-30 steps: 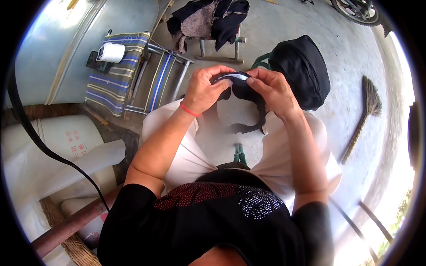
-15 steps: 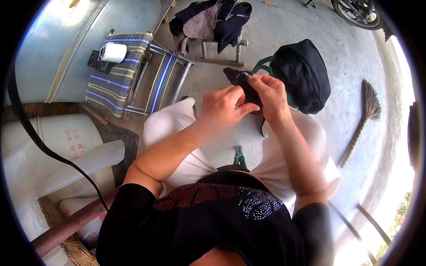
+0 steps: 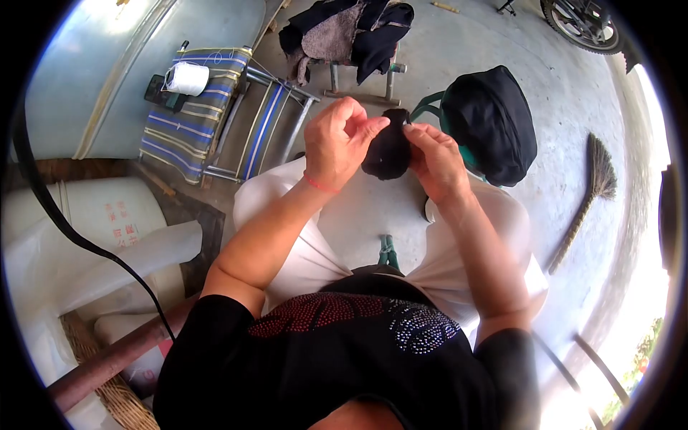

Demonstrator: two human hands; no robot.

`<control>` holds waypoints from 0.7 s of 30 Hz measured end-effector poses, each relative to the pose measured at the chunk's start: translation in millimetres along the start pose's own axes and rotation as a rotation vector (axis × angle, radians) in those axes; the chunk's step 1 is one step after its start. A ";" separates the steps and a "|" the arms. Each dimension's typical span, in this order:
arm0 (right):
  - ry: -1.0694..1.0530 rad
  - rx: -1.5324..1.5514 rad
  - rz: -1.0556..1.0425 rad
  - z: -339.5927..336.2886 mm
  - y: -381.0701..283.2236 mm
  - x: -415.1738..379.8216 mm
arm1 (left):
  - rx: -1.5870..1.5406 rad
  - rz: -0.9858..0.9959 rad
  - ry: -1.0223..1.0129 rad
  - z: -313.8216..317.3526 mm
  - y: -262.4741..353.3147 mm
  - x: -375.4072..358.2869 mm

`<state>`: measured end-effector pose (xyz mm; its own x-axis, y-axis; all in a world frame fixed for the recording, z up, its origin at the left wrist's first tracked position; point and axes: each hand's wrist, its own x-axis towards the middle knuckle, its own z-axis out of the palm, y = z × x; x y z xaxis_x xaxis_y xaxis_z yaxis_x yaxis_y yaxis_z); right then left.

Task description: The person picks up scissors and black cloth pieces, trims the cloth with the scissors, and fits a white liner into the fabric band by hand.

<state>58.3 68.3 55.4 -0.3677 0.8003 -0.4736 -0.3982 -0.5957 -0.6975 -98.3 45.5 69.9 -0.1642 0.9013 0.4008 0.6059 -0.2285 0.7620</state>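
I sit with both hands raised over my knees in white trousers (image 3: 294, 244). My right hand (image 3: 435, 162) grips a small rounded piece of black fabric (image 3: 387, 152) from its right side. My left hand (image 3: 338, 141), with a red band at the wrist, sits just left of the fabric. Its thumb and fingertips are pinched together at the fabric's top edge; anything between them is too small to see.
A striped folding chair (image 3: 183, 136) at the left carries a white thread spool (image 3: 188, 78) and a phone (image 3: 156, 90). A black bag (image 3: 494, 122), a broom (image 3: 586, 193), a stool with dark clothes (image 3: 347, 32), green-handled pliers (image 3: 387, 251) and white sacks (image 3: 86, 236) surround me.
The black piece was stretched out between both hands, then bunched up. My left hand has lifted from in front of the fabric to its upper left, fingers pinched.
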 end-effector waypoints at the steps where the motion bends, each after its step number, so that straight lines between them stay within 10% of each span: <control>1: 0.006 -0.025 -0.061 0.6 1.7 0.2 | 0.037 0.038 -0.043 1.8 -0.2 -1.6; 9: 0.144 -0.648 -0.439 13.1 12.8 -5.6 | 0.017 -0.127 -0.214 7.3 -0.5 -3.3; 21: 0.043 -0.140 -0.162 10.4 11.7 -4.2 | -0.044 0.011 -0.206 4.4 -4.2 -8.5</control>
<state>46.5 57.3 54.8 -0.2705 0.8890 -0.3695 -0.3275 -0.4459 -0.8330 -96.0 40.3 61.1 0.0078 0.9540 0.2999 0.5714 -0.2503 0.7816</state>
